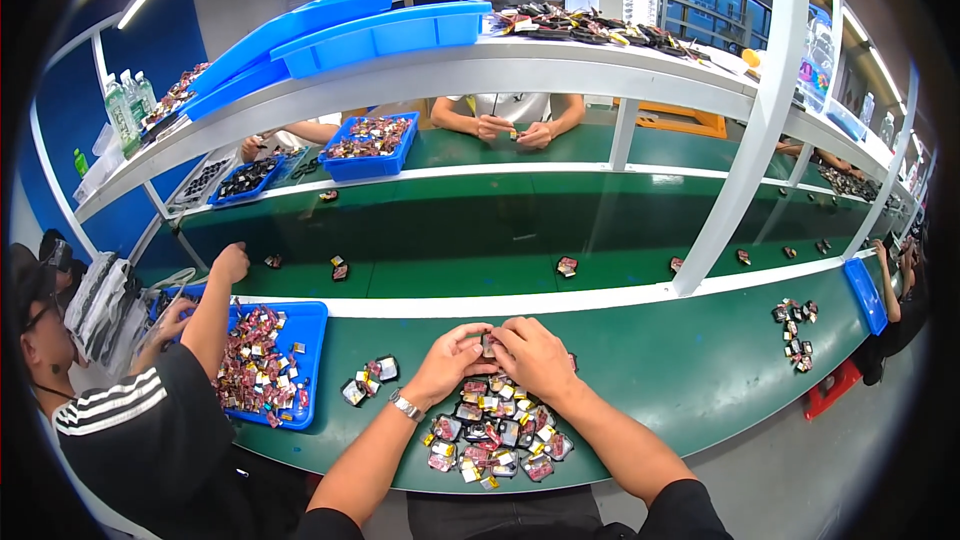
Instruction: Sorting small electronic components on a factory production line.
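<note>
Both my hands meet over the green bench (pixel 640 390). Pinched between the fingertips of my left hand (pixel 452 364) and my right hand (pixel 537 354) is a small electronic module (pixel 489 345) with a dark casing. Just below my hands lies a pile of similar modules (pixel 490 433), each with a black shell, a red circuit board and a silver battery with yellow tape. A few black-cased modules (pixel 369 380) sit apart, left of my left forearm. My fingers partly cover the held module, so its details are hidden.
A blue tray (pixel 316 340) heaped with red boards stands to the left, beside a co-worker (pixel 140 420). Beyond a white rail, modules (pixel 567 267) lie spaced along a green conveyor belt (pixel 450 230). A slanting white post (pixel 745 130) rises ahead right. Another cluster (pixel 795 335) lies right.
</note>
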`<state>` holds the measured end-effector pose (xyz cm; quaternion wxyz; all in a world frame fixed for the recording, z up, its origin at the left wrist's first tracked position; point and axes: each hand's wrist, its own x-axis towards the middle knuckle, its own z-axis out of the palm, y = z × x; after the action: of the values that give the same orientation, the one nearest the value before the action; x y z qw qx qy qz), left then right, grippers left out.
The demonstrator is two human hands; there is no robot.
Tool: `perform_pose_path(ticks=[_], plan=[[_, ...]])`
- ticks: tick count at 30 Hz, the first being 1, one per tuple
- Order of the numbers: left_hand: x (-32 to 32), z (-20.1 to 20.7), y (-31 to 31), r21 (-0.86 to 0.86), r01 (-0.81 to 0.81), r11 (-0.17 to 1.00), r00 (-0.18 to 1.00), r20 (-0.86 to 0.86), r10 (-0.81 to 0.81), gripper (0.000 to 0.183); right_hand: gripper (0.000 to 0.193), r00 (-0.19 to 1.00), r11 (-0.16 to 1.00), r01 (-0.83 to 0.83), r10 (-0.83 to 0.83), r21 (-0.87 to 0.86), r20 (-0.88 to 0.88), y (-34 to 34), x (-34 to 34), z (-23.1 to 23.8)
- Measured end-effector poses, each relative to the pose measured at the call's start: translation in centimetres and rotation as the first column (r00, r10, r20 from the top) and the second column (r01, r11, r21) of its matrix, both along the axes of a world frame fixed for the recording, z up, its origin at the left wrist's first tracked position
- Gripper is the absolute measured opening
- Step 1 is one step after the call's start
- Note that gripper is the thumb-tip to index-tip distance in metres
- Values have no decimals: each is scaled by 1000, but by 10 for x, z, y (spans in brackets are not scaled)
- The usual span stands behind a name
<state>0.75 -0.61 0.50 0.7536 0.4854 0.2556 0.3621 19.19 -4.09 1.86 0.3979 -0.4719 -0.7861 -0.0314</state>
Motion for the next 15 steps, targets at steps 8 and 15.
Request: perform_pose_path(ticks=[8,15], plan=[[-1,2,1,8,-42,999,999,4,42,35,23,993,993,-115,116,-16,35,-2,4,16],[1,1,-1,24,-25,999,998,-56,27,35,17,984,981,-177,179,-78,15,2,10,13]])
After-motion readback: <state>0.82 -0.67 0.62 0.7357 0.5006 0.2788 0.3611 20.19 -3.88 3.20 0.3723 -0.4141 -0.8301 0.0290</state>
